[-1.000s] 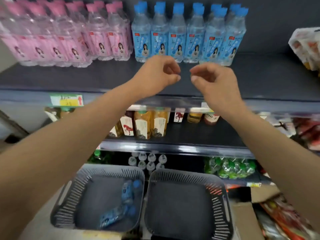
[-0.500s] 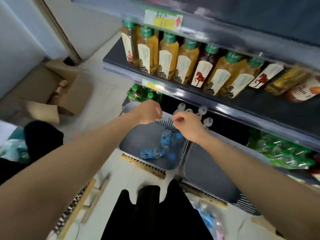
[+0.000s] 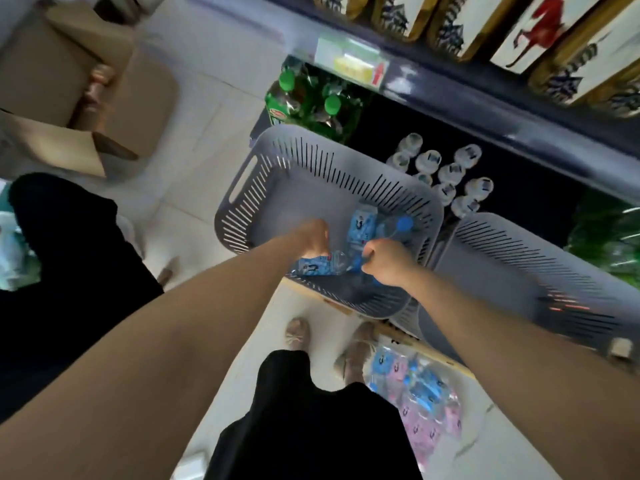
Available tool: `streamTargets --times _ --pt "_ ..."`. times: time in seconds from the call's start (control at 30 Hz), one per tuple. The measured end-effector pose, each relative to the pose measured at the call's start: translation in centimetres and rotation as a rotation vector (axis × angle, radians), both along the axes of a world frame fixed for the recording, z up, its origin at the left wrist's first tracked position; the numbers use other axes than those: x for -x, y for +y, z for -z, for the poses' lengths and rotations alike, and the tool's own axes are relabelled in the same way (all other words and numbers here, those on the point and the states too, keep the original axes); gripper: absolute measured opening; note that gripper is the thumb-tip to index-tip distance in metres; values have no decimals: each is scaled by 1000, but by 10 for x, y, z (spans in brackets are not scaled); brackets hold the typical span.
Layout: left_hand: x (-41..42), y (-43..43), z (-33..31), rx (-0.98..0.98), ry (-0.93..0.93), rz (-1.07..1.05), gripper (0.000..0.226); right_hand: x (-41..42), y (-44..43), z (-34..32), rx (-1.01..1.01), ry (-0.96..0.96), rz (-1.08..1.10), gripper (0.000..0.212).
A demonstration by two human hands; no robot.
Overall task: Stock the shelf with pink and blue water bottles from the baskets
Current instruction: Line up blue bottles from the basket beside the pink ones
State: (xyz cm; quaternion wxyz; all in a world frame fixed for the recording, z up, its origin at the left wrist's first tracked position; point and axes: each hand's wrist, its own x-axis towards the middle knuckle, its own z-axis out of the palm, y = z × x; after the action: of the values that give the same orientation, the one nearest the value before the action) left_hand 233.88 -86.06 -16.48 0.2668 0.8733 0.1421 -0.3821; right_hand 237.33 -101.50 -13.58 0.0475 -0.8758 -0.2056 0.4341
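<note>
- Head camera: a person bends over a grey slotted basket (image 3: pixel 263 174) on the shop floor, with both hands inside it.
- The left hand (image 3: pixel 313 237) curls over the body of a blue water bottle (image 3: pixel 317 267) lying on its side. The right hand (image 3: pixel 388 261) is fisted round that bottle's cap end, as far as the blur allows.
- A second blue bottle (image 3: pixel 367 223) lies just beyond, in the same basket.
- The bottles look small, full and probably light. Their thin, slick plastic would likely give under a squeeze, so the labelled middle seems the surest hold.
</note>
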Motion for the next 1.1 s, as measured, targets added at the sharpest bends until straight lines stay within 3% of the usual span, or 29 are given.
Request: streamTargets --times 0.13,0.27,0.33,0.57,0.7,0.9,1.1 --pt "-1 -3 38 -22 37 59 38 -4 3 26 30 15 -14 33" --pt "1 -10 69 -19 78 90 46 -7 -1 36 232 105 -274 48" --pt "1 -15 81 -25 102 121 54 -9 -4 43 254 84 -332 45" --pt "-2 -25 107 -91 179 218 70 -17 -12 59 139 -45 -192 25" --pt "-4 -26 106 -144 153 229 75 -21 -18 60 85 -72 -71 33" --pt "-13 -14 60 97 87 -101 79 -20 -16 33 24 -106 14 33" --pt "-19 0 -40 181 -8 -174 79 -33 -8 -50 -59 -178 42 25"
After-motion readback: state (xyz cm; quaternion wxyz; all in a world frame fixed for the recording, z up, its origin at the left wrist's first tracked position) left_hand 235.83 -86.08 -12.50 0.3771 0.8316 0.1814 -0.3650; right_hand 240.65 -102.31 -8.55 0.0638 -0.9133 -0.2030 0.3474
